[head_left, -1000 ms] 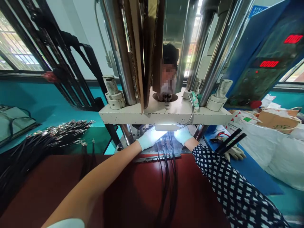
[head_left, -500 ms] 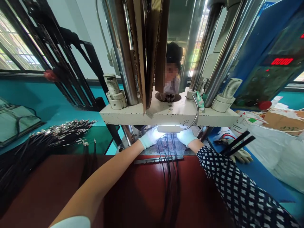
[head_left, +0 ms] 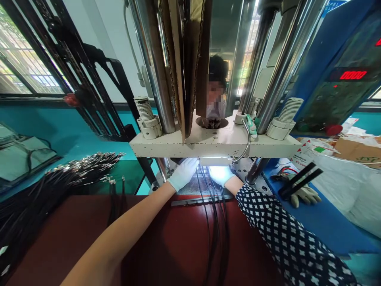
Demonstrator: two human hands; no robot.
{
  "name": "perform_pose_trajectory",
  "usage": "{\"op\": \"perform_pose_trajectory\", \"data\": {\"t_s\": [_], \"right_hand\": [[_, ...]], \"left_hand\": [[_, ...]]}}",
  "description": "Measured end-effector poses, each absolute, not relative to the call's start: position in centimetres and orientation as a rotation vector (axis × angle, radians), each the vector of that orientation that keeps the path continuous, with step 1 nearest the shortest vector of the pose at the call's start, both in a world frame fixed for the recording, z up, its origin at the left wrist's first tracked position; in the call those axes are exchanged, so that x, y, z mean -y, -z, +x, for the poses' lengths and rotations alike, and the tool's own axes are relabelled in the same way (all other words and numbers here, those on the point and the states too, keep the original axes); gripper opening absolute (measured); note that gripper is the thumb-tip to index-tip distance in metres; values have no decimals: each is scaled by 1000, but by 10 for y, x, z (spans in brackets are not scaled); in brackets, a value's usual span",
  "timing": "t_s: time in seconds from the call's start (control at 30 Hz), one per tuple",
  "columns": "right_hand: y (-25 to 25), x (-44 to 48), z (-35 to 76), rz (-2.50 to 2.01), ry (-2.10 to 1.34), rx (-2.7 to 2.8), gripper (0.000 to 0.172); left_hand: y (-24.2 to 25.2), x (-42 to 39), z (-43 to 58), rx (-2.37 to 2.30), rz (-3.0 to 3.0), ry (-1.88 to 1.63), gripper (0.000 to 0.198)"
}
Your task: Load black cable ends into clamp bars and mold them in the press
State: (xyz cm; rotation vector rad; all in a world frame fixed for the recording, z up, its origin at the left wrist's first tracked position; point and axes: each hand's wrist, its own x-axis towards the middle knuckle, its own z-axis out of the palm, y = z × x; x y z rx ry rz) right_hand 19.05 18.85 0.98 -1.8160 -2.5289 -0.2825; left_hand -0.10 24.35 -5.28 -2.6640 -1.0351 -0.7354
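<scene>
My left hand (head_left: 183,174), in a pale glove, reaches beneath the white press plate (head_left: 166,150). Its fingertips go out of sight near the lamp, beside the leftmost of several thin black cables (head_left: 207,222). My right hand (head_left: 220,175), gloved too, lies over the cables' upper part under the same plate. Glare washes out its fingers, so their grip cannot be made out. The cables run from the lit metal bed (head_left: 192,187) over a slotted metal bar (head_left: 190,201) onto the dark red table (head_left: 166,238).
A lamp (head_left: 216,161) hangs at the plate's front edge. Bundled black cables with shiny ends (head_left: 86,169) lie at left. A work glove (head_left: 306,194), black strips (head_left: 300,180) and white bags (head_left: 342,186) are at right. Steel columns (head_left: 160,71) rise above the plate.
My right hand has moved left and slightly toward me, onto the cables. My left hand has shifted slightly left, its fingers now stretched farther upward. The camera view has shifted slightly.
</scene>
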Motion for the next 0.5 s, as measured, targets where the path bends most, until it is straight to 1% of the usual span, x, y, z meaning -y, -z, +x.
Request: {"op": "perform_pose_trajectory", "data": {"t_s": [0.13,0.27,0.5], "right_hand": [[-8,-193,190,-1831,286,2566,28],[-2,-201,187,-1861,308,2580,22],[6,-198,184,-1839,372,2599,20]], "left_hand": [[56,-247,-1,1049,-2679,743,33],[53,-245,-2,1060,-2707,751,36],[41,-236,7,1219,-2660,769,56]]}}
